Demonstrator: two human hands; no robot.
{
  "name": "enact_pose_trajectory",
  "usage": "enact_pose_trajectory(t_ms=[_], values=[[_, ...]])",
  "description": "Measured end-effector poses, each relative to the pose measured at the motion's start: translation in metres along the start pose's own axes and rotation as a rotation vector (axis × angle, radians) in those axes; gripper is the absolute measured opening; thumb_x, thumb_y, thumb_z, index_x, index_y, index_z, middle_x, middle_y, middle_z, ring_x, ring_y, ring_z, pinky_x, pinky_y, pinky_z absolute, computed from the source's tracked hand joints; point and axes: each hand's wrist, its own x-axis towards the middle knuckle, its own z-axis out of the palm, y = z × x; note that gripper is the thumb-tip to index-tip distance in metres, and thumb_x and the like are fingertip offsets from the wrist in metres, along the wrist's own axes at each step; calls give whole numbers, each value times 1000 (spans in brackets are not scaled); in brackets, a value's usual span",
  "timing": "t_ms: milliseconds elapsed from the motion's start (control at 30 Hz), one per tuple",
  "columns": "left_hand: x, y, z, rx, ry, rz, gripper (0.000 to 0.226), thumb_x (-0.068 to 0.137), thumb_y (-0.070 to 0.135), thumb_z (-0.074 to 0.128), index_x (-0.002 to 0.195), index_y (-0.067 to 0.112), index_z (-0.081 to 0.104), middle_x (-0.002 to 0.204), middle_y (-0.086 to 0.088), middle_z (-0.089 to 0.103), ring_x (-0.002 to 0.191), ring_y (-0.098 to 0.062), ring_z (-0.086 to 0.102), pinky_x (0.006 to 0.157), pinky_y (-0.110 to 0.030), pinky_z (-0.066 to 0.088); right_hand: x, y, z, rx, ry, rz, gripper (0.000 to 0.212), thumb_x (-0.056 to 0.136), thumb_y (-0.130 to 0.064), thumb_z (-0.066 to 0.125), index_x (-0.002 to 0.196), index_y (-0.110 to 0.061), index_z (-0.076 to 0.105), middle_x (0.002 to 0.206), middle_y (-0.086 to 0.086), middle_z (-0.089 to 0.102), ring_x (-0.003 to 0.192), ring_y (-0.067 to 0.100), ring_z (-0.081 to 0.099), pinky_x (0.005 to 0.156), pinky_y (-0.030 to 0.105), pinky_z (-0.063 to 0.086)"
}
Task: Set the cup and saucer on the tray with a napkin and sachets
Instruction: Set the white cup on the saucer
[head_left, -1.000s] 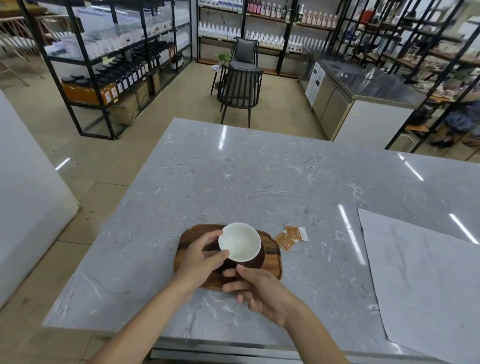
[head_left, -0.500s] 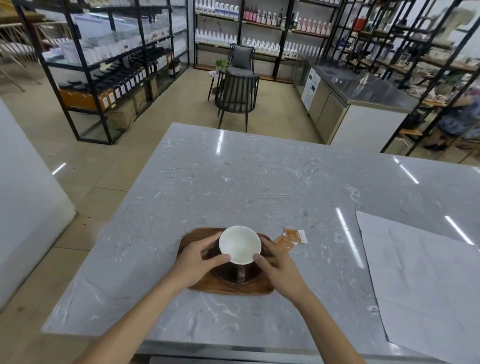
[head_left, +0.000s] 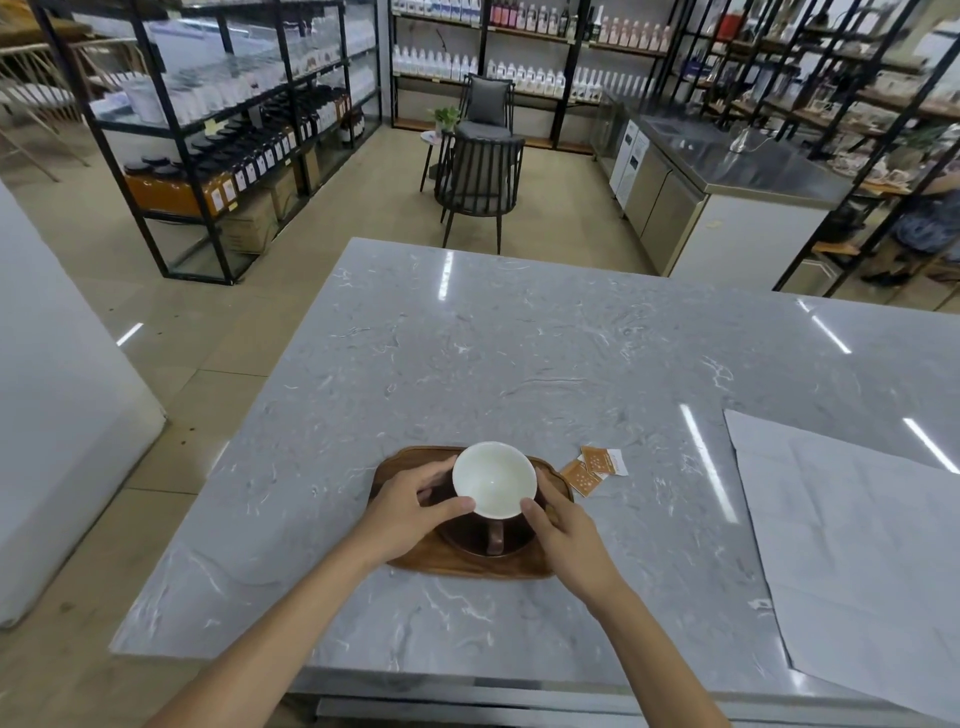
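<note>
Cup (head_left: 493, 479) sits on its dark saucer (head_left: 485, 543), and the saucer is on the wooden tray (head_left: 470, 567) near my edge of the grey marble counter (head_left: 519, 364). It's white inside, dark brown outside, with the handle pointing back toward me.

Both hands are on it from what I can see on the feed. Left hand (head_left: 410, 512) comes in from the left with the thumb lying against the near rim and the fingers curled round the far-left side of the bowl. Right hand (head_left: 569, 535) is on the other side — thumb tip touching the near-right rim, fingers wrapping round the right wall. So it's a two-handed cradle, fingers bent round the cup rather than flat. I can't tell whether the cup's base is fully down on the saucer or held a hair above it; the hands hide that part.

Sachets (head_left: 592, 469) — orange-brown packets with a bit of white showing — lie on the counter just beside the tray's far-right corner, not on it. They overlap each other a little.

Over to the right a big pale sheet of paper (head_left: 852, 545) covers that end of the counter, well apart from the tray.
</note>
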Motion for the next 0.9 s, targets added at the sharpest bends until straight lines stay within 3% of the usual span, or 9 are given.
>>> enact_pose_trajectory(t_ms=[167,300,533,733,900], values=[[0,-1,1,1,-7,8,69,83,36,81,146,32,53,142,16,61,134,1,52,120,-38,39,0,0,2,8,-5,25,45,107,-30,49,152,-32,46,128,-11,66,119,4,59,95,17,46],[-2,-3,4,-3,0,14,68,85,36,78,147,33,50,146,16,58,138,1,47,121,-39,36,2,0,1,22,-14,23,45,107,-30,50,152,-31,45,132,-9,65,123,9,57,97,19,44],[-4,-4,6,7,-21,26,70,87,46,73,150,40,44,152,19,50,144,-2,40,123,-41,34,2,1,4,-13,-17,-4,45,108,-29,46,153,-27,43,133,-10,61,117,1,55,86,2,42],[-5,-4,8,11,-18,21,72,84,52,70,150,42,42,152,22,49,145,-2,38,123,-40,32,3,2,3,-39,-32,-9,46,109,-30,45,155,-28,40,132,-13,58,114,-11,52,84,-4,39],[-4,-8,8,13,-8,4,71,85,50,72,149,45,42,152,23,48,144,-1,37,121,-32,32,4,3,2,-52,-46,-10,46,109,-29,44,154,-30,40,128,-12,60,112,-8,56,83,-4,40]])
